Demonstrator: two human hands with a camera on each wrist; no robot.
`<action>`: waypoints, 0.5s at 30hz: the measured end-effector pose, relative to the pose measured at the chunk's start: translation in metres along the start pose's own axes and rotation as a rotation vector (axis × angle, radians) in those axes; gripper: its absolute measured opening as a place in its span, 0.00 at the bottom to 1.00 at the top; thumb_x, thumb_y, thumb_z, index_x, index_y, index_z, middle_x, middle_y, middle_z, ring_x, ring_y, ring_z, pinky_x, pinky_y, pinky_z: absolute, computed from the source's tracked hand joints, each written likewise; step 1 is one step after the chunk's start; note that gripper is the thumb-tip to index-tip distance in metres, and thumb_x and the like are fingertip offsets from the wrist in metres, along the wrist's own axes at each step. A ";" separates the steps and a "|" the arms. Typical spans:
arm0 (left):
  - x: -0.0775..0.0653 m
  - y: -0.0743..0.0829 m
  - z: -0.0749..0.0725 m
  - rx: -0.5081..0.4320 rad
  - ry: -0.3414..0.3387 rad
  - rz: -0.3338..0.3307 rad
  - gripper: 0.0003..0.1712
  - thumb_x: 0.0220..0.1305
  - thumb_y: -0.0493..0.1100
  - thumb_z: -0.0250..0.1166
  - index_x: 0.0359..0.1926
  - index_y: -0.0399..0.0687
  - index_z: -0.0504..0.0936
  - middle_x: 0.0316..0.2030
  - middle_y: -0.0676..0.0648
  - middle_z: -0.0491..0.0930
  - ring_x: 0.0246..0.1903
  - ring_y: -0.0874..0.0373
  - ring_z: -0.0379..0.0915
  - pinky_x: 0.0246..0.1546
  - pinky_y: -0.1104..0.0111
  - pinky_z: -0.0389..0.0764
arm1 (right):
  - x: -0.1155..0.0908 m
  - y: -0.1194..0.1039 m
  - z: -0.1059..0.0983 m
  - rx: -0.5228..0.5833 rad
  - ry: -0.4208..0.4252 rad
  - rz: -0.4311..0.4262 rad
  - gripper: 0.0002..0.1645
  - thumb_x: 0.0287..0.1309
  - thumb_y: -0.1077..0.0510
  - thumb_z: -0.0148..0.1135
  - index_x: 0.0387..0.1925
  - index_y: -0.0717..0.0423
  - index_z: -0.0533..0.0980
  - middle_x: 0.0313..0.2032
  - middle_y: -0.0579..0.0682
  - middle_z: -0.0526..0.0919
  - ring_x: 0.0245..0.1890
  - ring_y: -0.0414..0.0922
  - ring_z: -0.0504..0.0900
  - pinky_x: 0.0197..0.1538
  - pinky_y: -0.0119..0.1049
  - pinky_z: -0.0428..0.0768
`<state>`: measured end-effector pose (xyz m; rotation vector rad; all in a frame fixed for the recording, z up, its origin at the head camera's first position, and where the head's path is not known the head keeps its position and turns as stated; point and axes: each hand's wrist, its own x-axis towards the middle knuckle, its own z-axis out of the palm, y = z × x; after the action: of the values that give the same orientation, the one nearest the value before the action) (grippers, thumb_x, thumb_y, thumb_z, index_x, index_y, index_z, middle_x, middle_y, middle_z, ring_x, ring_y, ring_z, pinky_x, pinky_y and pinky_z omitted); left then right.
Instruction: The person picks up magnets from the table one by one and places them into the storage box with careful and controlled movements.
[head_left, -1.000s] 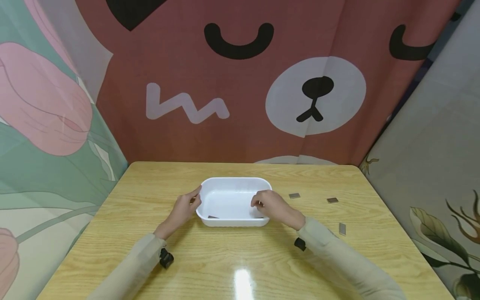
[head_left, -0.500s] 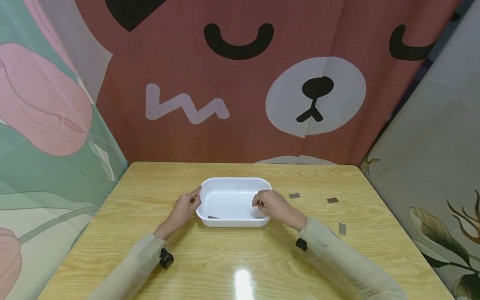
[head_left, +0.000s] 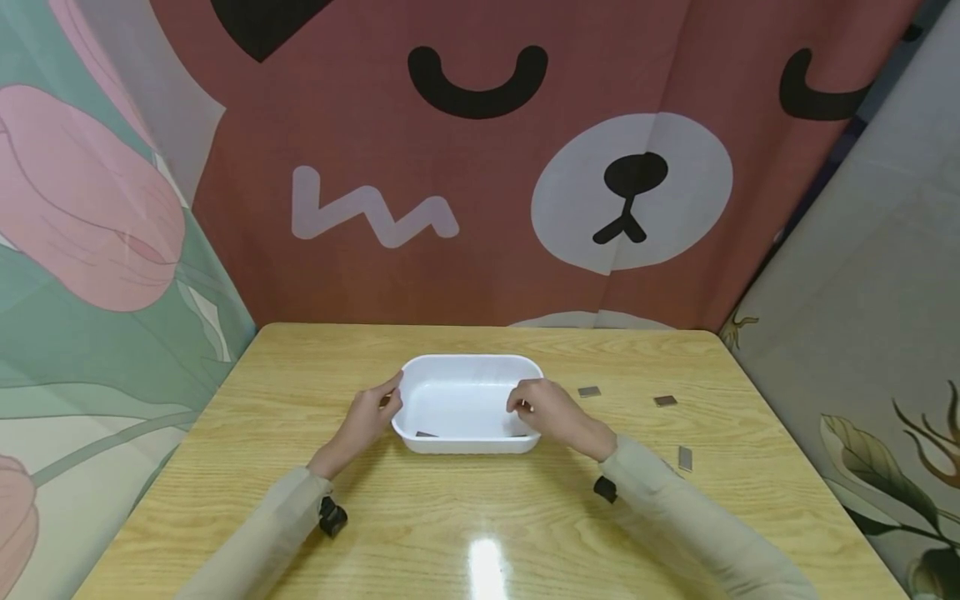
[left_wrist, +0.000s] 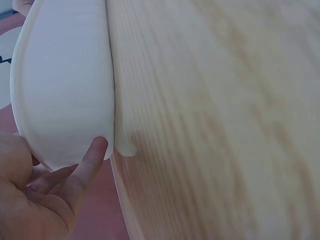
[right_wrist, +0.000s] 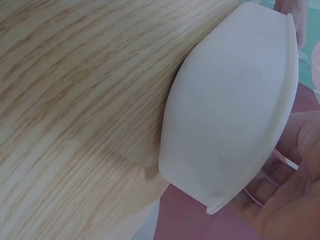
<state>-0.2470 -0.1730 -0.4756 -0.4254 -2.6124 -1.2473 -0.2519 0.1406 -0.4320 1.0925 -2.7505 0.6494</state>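
Note:
A white oblong plastic basin with rounded corners stands on the wooden table. My left hand grips its left end; the left wrist view shows fingers against the outer wall. At the other end, my right hand reaches over the rim with curled fingers inside the basin. From the right wrist, the rim hides the fingertips of that hand, and I cannot tell whether they hold anything. Inside, a small dark flat piece lies by the front left corner, and another dark sliver shows near the right hand.
Three small grey rectangular pieces lie on the table right of the basin: one near it, a darker piece farther right, and an upright-lying piece closer to the right sleeve. A printed curtain hangs behind the table's back edge.
My right hand has shifted slightly to the right along the basin's right end. The left hand, the basin and the loose pieces stay where they were.

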 end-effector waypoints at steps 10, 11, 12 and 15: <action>0.000 0.000 0.000 -0.004 -0.005 -0.007 0.23 0.63 0.37 0.50 0.59 0.36 0.65 0.49 0.36 0.72 0.41 0.49 0.75 0.29 0.77 0.77 | -0.001 0.000 -0.003 0.000 0.017 -0.006 0.12 0.47 0.70 0.55 0.27 0.54 0.81 0.26 0.43 0.80 0.27 0.35 0.74 0.30 0.26 0.74; 0.000 0.000 0.000 -0.003 -0.004 -0.007 0.23 0.63 0.37 0.50 0.59 0.36 0.65 0.49 0.36 0.72 0.41 0.49 0.75 0.29 0.77 0.77 | -0.001 0.000 -0.004 0.003 0.021 -0.009 0.12 0.47 0.71 0.55 0.27 0.54 0.81 0.26 0.43 0.80 0.27 0.36 0.75 0.29 0.26 0.74; 0.000 0.000 0.000 -0.002 -0.004 -0.007 0.23 0.63 0.37 0.50 0.59 0.36 0.65 0.49 0.36 0.72 0.41 0.50 0.75 0.29 0.77 0.77 | -0.001 0.000 -0.004 0.001 0.023 -0.010 0.12 0.47 0.71 0.55 0.27 0.54 0.81 0.26 0.43 0.80 0.27 0.36 0.75 0.29 0.26 0.74; 0.000 0.000 0.000 0.001 -0.004 -0.003 0.23 0.63 0.37 0.50 0.59 0.36 0.65 0.49 0.36 0.72 0.41 0.50 0.75 0.30 0.76 0.77 | -0.002 0.001 -0.005 -0.004 0.031 -0.017 0.12 0.46 0.71 0.55 0.27 0.54 0.81 0.26 0.43 0.80 0.27 0.36 0.75 0.29 0.26 0.74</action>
<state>-0.2470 -0.1733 -0.4754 -0.4240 -2.6176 -1.2478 -0.2516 0.1445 -0.4282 1.0947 -2.7123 0.6531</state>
